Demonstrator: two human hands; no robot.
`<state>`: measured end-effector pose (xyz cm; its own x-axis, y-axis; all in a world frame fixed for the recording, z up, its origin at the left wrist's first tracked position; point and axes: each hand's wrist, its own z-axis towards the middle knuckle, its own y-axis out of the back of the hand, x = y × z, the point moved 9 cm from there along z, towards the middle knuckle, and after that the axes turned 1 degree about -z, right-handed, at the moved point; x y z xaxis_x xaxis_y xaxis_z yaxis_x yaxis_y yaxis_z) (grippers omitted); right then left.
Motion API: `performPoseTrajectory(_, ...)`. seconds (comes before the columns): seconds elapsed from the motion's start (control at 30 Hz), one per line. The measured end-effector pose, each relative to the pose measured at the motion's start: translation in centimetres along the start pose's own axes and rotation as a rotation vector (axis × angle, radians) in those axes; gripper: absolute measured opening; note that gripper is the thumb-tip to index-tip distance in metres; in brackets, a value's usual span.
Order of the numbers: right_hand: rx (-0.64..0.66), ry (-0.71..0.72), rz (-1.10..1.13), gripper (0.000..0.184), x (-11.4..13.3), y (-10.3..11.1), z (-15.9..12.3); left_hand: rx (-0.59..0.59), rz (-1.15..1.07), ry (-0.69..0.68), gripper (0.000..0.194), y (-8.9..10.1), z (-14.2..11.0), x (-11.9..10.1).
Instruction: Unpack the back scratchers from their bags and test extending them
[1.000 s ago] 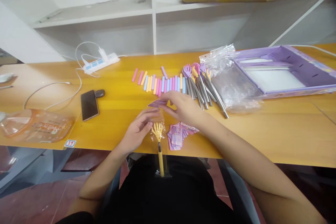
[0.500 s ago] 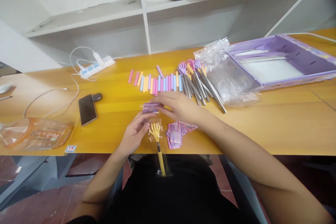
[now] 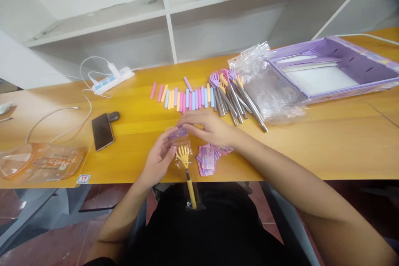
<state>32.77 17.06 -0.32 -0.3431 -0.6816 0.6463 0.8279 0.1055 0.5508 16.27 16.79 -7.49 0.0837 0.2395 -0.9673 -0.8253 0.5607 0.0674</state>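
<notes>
A yellow hand-shaped back scratcher [image 3: 183,156] lies in a clear plastic bag [image 3: 190,158] at the table's front edge, its handle pointing toward my body. At the bag's top is a small purple printed card [image 3: 178,133], partly covered by fingers. My left hand [image 3: 158,160] grips the left side of the bag, thumb beside the scratcher's fingers. My right hand [image 3: 208,126] reaches over from the right and pinches the card's upper edge. A loose pile of similar purple cards [image 3: 207,160] rests just right of the bag.
Several pastel handle sleeves [image 3: 187,99] lie in a row behind my hands. Several metal-stemmed back scratchers [image 3: 233,95] are heaped beside clear bags [image 3: 268,91] and a purple box [image 3: 311,95]. Left are a phone [image 3: 102,132], a power strip [image 3: 114,80] and an orange pouch [image 3: 59,162].
The purple card has come slightly down toward the back scratcher and now sits tilted. My right hand has closed in on its top edge; my left hand has barely moved.
</notes>
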Motion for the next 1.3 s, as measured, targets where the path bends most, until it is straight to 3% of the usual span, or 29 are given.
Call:
performPoseTrajectory(0.23, -0.048, -0.206, 0.309, 0.023, -2.5, -0.4, 0.1, -0.006, -0.011, -0.007, 0.050, -0.1, 0.1, -0.2)
performPoseTrajectory(0.43, -0.056, -0.276, 0.438, 0.021, -3.2, -0.9, -0.1, -0.007, -0.034, 0.005, 0.063, -0.2, 0.1, -0.1)
performPoseTrajectory(0.53, -0.070, -0.290, 0.472, 0.026, -3.3, -0.8, -0.2, -0.003, -0.042, -0.021, 0.057, -0.3, 0.2, -0.5)
performPoseTrajectory(0.87, -0.130, -0.222, 0.421, 0.034, -2.5, -0.1, -0.4, -0.019, 0.005, -0.020, 0.048, -0.1, 0.3, -0.5)
performPoseTrajectory(1.1, -0.164, -0.154, 0.263, 0.024, -1.6, 0.0, 0.0, -0.038, 0.035, -0.046, 0.046, 0.2, 0.1, -0.3)
performPoseTrajectory(1.3, -0.197, -0.181, 0.232, 0.013, -1.8, 0.1, -0.1, -0.041, 0.046, -0.045, 0.048, 0.0, 0.2, -0.5)
